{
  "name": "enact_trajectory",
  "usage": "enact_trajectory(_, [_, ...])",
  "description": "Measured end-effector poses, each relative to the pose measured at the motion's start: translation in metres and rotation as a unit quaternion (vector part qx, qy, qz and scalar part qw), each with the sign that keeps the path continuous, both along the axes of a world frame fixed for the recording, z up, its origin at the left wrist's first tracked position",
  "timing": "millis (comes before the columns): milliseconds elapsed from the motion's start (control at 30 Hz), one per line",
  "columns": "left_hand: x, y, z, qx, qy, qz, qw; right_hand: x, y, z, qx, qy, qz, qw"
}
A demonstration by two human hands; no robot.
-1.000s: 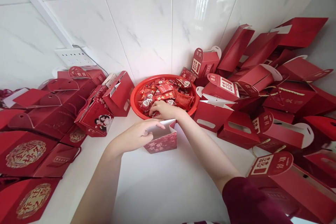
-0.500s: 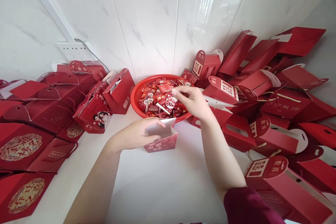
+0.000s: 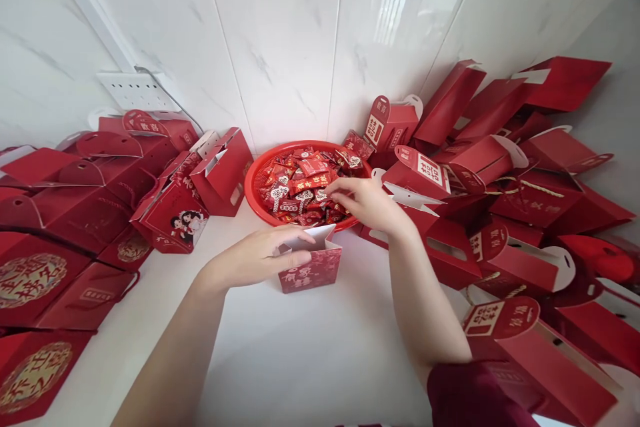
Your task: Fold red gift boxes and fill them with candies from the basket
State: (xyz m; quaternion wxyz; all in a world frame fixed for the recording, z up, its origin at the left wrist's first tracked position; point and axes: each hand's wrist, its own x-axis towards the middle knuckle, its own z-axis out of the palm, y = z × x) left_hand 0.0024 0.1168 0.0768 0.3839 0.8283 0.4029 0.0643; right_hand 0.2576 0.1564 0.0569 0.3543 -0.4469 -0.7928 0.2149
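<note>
A small red patterned paper box (image 3: pixel 314 268) stands upright on the white table, its top open and pale inside. My left hand (image 3: pixel 260 255) holds its left side, the thumb across the front and the fingers over the opening. Behind the box sits a red plastic basket (image 3: pixel 256 195) heaped with wrapped sweets (image 3: pixel 309 183), mostly red, some with white and black labels. My right hand (image 3: pixel 367 203) is over the right part of the heap, fingers bent and a little apart, tips close to the sweets; nothing shows clearly between them.
Red gift boxes (image 3: pixel 75 220) crowd the left side, and more red boxes (image 3: pixel 545 347) are stacked on the right. Two boxes, one with a cartoon couple (image 3: pixel 173 220), stand left of the basket. A tiled wall (image 3: pixel 280 47) with a socket strip (image 3: pixel 137 92) is behind.
The red and white wrapped sweet that was at my right fingertips is no longer seen there. My right hand has shifted slightly lower and right. My left thumb now lies over the box's front.
</note>
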Motion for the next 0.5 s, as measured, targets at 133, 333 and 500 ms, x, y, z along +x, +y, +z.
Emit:
enact_trajectory(133, [0.002, 0.0, 0.003, 0.012, -0.014, -0.011, 1.0, -0.011, 0.026, -0.029, -0.097, -0.079, 0.059, 0.99])
enact_trajectory(333, [0.003, 0.0, 0.004, -0.032, -0.043, -0.061, 0.997, -0.019, 0.042, -0.046, -0.144, -0.041, 0.079, 0.986])
enact_trajectory(500, [0.0, -0.001, 0.006, -0.049, -0.027, -0.095, 0.994, -0.014, 0.042, -0.047, -0.129, 0.024, 0.047, 0.99])
